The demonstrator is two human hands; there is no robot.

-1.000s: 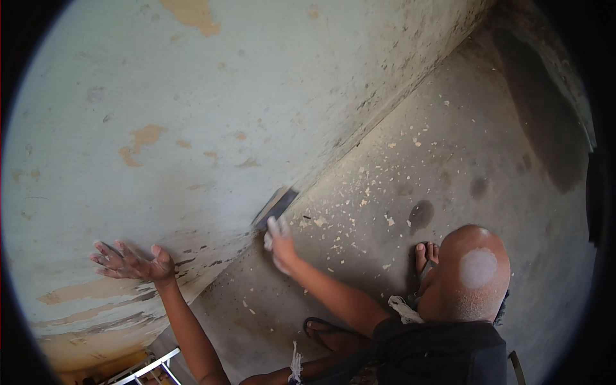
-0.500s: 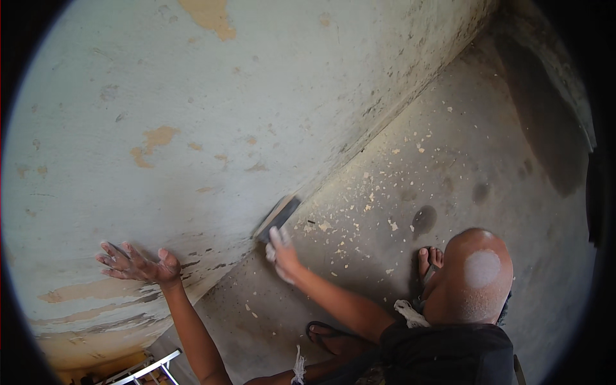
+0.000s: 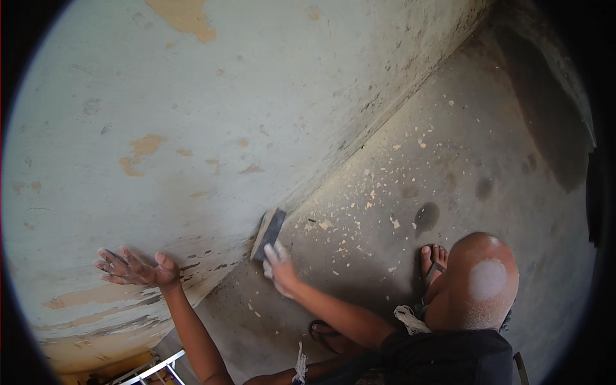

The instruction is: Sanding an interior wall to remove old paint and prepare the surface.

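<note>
The block [image 3: 273, 231] is held against the foot of the wall [image 3: 192, 115], between seven and eight o'clock from the view's centre, its lower end gripped by the right hand [image 3: 281, 271]. Towards nine o'clock, the left hand [image 3: 142, 271] is spread open, apparently braced on the wall. Flakes [image 3: 325, 224] are scattered across the floor [image 3: 462, 141] at three o'clock; a ladder [image 3: 154, 367] is partly shown at seven.

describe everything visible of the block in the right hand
The block is long, narrow and straight-edged, with a dark grey back and a paler tan layer on the side toward the wall. Its material is unclear. It slants low beside the wall's foot, seemingly against the wall, with the right hand gripping its near end.
</note>
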